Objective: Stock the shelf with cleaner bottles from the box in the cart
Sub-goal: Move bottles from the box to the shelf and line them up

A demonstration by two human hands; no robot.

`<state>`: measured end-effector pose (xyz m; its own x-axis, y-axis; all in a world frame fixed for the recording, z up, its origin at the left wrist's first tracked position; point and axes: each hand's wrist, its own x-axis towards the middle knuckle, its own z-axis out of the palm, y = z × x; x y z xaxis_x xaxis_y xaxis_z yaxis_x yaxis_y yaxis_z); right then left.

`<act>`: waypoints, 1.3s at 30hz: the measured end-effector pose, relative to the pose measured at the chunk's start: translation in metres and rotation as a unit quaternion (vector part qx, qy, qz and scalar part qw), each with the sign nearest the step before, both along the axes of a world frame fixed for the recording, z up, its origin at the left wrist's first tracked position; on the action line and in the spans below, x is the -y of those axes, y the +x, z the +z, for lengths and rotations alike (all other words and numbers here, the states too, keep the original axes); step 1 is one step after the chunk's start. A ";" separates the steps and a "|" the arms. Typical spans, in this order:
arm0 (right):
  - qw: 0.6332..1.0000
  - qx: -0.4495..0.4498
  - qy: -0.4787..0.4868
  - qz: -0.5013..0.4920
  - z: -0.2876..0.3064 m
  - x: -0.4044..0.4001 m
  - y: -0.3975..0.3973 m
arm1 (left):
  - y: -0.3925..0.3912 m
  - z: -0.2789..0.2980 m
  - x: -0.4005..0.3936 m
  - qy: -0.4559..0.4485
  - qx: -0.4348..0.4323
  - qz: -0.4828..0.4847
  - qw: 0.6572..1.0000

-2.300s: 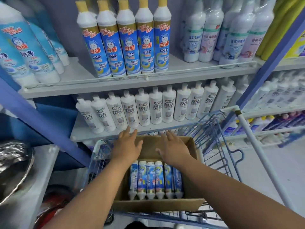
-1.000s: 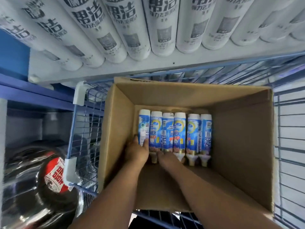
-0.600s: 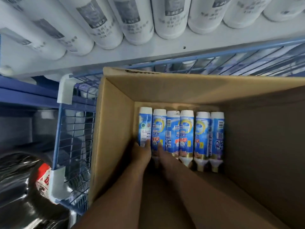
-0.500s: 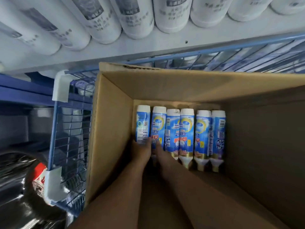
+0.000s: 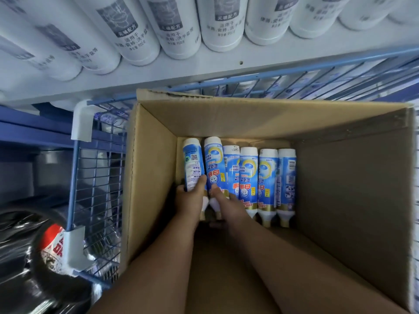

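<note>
Inside the cardboard box in the blue wire cart, six blue-and-white cleaner bottles lie side by side, caps toward me. My left hand has its fingers wrapped round the leftmost bottle, raised beside the box wall. My right hand grips the second bottle at its neck. White bottles line the shelf beyond.

Bare forearms, sleeveless, bare hands.
</note>
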<state>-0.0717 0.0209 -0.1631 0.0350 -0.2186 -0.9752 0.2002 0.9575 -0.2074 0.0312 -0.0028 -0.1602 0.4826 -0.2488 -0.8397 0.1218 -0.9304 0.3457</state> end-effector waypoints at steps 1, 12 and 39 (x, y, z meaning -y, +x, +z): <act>1.000 -0.011 0.000 0.008 0.006 0.004 -0.002 | -0.002 0.006 0.005 0.006 -0.001 -0.009 1.000; 1.000 0.001 0.008 -0.026 0.125 0.015 -0.039 | -0.011 0.121 -0.003 -0.036 -0.017 -0.113 0.993; 0.905 0.161 -0.387 -0.073 0.445 -0.038 -0.118 | -0.037 0.425 -0.038 -0.347 -0.019 -0.177 0.921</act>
